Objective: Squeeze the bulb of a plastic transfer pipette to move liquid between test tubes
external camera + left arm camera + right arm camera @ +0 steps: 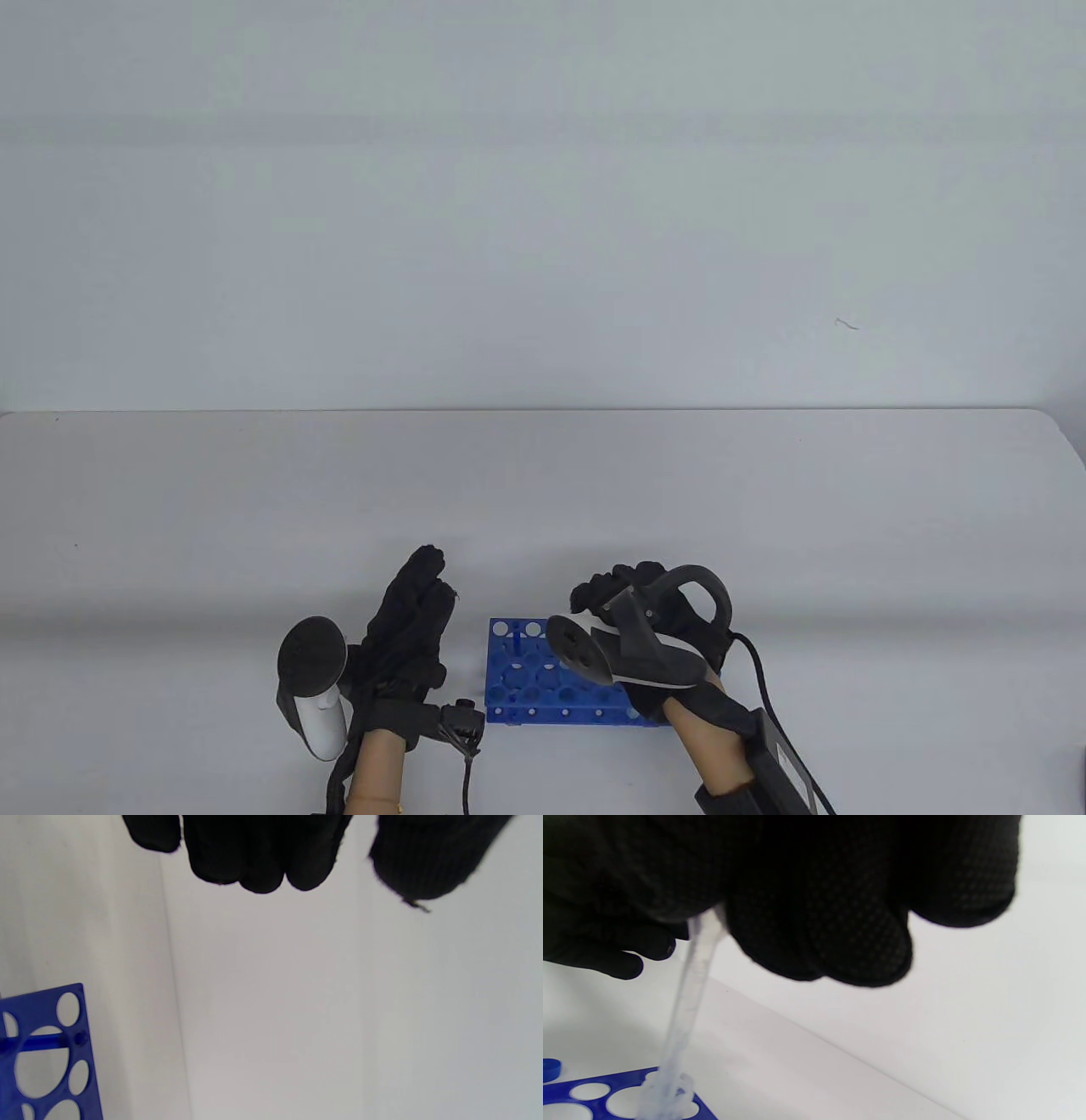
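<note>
Rack, blue, is set at the near table edge between the hands, with a tube standing in a far hole. The pipette is pinched in the right hand above the rack, its tip lowered into the tube. The left hand is held just left of the rack, fingers straight and together, gripping nothing.
</note>
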Motion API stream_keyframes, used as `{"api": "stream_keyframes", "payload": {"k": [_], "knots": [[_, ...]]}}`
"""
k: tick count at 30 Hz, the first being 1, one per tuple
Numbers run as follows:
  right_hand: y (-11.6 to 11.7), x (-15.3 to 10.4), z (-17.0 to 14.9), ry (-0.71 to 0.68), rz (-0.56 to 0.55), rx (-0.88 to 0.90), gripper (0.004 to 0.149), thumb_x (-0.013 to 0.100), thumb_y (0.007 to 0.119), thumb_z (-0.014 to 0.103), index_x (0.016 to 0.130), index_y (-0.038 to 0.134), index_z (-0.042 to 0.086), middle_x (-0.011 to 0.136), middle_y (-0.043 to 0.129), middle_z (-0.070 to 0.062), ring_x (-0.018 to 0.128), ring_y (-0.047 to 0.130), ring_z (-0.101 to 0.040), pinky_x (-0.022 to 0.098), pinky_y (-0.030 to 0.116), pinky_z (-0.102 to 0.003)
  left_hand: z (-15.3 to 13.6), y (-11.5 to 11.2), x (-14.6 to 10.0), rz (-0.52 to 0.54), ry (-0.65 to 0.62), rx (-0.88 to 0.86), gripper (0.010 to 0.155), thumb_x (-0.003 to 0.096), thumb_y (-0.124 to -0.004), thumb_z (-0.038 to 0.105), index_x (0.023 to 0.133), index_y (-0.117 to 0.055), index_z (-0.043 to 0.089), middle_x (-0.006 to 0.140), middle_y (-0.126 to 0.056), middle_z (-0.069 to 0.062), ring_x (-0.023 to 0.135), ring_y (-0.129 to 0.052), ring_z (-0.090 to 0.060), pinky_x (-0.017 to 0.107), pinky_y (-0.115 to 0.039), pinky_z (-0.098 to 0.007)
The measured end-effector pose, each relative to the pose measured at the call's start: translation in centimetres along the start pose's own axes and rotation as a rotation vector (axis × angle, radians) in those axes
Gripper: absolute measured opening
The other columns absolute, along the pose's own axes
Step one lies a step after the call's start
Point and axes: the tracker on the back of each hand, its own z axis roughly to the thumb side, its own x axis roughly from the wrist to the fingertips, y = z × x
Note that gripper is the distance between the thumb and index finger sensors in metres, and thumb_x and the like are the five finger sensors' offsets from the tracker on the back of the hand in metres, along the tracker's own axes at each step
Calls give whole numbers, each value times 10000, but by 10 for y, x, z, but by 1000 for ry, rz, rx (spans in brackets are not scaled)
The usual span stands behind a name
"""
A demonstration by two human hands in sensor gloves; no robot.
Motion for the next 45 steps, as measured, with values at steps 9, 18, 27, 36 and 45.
{"api": "stream_keyframes", "payload": {"k": [9, 18, 27, 36, 45], "knots": [[0, -2, -4, 5, -2, 15, 411, 222, 856, 412, 583, 956, 245, 403, 1077, 71, 264, 1053, -102, 334, 891, -361, 0, 0, 0, 0, -2, 5, 761, 436, -675, 670, 1112, -504, 365, 1211, -518, 57, 1071, -523, -214, 855, -437, -517], [-9, -5, -13, 28, -28, 51, 411, 222, 856, 415, 582, 957, 244, 403, 1076, 72, 266, 1053, -103, 336, 889, -363, 1, -1, 0, -4, -6, 2, 761, 436, -674, 670, 1112, -502, 366, 1211, -518, 56, 1072, -522, -214, 855, -437, -517], [-24, -12, -24, 59, -83, 92, 412, 222, 858, 421, 579, 959, 243, 400, 1075, 71, 273, 1052, -107, 337, 887, -365, 1, -1, 0, -4, -7, 3, 761, 436, -674, 671, 1112, -502, 366, 1211, -517, 56, 1071, -522, -214, 855, -438, -517], [-44, -28, -59, 157, -194, 188, 415, 226, 857, 429, 582, 957, 241, 401, 1073, 72, 267, 1052, -107, 335, 887, -365, 0, -1, 0, -2, -8, 8, 760, 436, -675, 669, 1111, -504, 366, 1210, -520, 55, 1070, -523, -214, 854, -438, -517], [-40, -47, -105, 337, -228, 228, 420, 240, 855, 431, 598, 952, 234, 418, 1070, 63, 282, 1049, -112, 337, 883, -371, 0, -2, 0, -3, -7, 9, 760, 435, -676, 668, 1111, -507, 364, 1210, -522, 49, 1070, -524, -215, 854, -439, -518]]}}
